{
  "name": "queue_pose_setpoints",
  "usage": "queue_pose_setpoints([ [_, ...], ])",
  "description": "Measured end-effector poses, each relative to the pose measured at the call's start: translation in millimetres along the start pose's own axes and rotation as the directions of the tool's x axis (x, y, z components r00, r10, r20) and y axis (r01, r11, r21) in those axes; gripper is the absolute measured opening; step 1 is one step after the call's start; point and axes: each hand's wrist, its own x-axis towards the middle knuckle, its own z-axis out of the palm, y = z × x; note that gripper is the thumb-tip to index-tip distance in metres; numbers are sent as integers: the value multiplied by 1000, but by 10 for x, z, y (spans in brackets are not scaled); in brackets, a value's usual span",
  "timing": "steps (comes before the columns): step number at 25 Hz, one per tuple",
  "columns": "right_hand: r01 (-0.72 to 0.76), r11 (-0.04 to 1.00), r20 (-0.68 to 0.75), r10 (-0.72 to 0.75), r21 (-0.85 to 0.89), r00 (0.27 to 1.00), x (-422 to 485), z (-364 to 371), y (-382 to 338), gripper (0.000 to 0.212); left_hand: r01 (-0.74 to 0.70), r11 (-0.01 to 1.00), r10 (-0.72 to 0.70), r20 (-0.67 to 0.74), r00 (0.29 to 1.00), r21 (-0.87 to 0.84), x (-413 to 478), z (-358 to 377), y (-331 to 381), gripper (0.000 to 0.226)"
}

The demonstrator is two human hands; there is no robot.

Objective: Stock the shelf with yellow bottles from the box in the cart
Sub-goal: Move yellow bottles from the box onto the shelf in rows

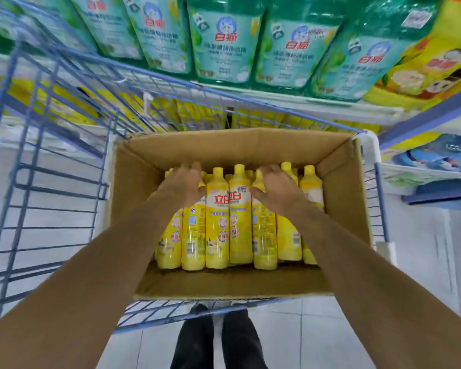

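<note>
Yellow bottles [228, 217] stand packed against the far wall of the box [133, 209] in the cart [64, 191]. Your left hand [183, 182] and right hand [277, 189] rest apart on their tops, not yet gripping. Grasp each neck firmly; lift vertically.

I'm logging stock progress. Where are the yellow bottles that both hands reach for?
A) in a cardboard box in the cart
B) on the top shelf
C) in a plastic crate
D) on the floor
A: the left hand and right hand reach over yellow bottles in the open cardboard box inside the cart.
</note>
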Motion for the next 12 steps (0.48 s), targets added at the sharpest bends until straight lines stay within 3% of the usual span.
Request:
queue_pose_setpoints([
  [6, -136, 987, 3, 136, 87, 991, 249, 140, 90, 47, 136, 965, -144, -20, 989, -223, 261, 233, -62, 36],
  [12, -217, 952, -2, 222, 214, 975, 299, 186, 100, 58, 224, 854, -244, 18, 970, -470, 285, 146, -43, 43],
])
